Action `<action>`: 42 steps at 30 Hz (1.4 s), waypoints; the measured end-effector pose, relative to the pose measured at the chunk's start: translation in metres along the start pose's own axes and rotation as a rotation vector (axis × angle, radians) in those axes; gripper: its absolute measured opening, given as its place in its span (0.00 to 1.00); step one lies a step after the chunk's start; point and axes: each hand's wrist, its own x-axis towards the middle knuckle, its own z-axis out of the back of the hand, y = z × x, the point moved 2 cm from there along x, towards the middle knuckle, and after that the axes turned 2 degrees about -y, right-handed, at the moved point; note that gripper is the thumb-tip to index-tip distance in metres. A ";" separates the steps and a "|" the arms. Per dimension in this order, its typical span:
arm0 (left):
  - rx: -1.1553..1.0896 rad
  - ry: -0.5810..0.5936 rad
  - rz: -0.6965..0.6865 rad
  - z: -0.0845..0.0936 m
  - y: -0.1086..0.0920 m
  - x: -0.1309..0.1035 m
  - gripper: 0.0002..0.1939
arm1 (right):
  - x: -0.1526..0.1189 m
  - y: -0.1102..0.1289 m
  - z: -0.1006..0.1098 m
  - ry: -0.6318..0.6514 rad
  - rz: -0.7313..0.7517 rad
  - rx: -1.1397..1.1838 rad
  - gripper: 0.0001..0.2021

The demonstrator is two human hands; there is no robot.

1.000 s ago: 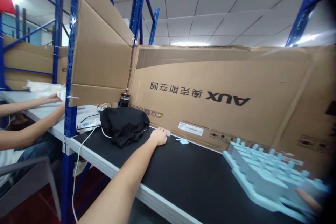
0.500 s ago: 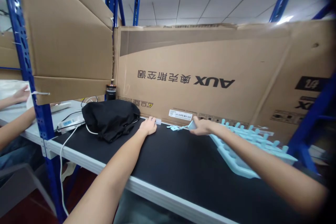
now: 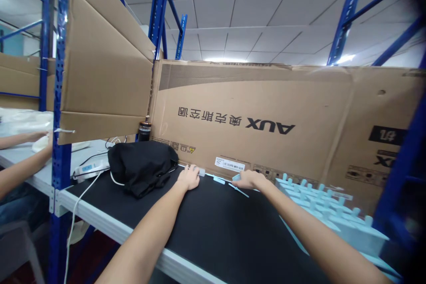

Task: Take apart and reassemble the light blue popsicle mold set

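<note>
My left hand (image 3: 189, 178) rests at the back edge of the black mat, its fingers curled against a small pale translucent piece (image 3: 201, 171) that sticks out on the right. My right hand (image 3: 249, 179) is closed on a small light-blue plastic piece (image 3: 236, 177), mostly covered by the fingers. Between the hands, a flat light-blue piece (image 3: 218, 180) lies along the back edge. A thin light-blue strip (image 3: 239, 190) slants across the mat just below my right hand. Under my right forearm stands a light-blue plastic rack (image 3: 328, 211) with upright pegs.
A black cloth bundle (image 3: 141, 166) lies to the left, near a white power strip (image 3: 89, 168) with cables. Behind it stands a dark jar (image 3: 144, 131). Cardboard panels (image 3: 233, 102) and blue posts (image 3: 61, 97) border the bench. Another person's arms (image 3: 29, 171) are at the far left.
The view has tilted up, so the bench sits lower. The light-blue bits beside my right hand have spread apart, with the thin strip now on the mat. My left hand stays in place.
</note>
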 end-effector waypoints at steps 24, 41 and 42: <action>-0.069 0.075 0.050 -0.009 0.003 0.005 0.17 | 0.021 0.008 -0.024 -0.200 0.155 0.148 0.28; -0.126 0.054 0.104 0.002 0.004 0.001 0.13 | -0.008 0.041 -0.007 -0.033 0.144 -0.024 0.37; -0.138 0.043 0.116 0.002 0.006 0.002 0.13 | -0.007 0.042 -0.007 -0.032 0.118 -0.008 0.40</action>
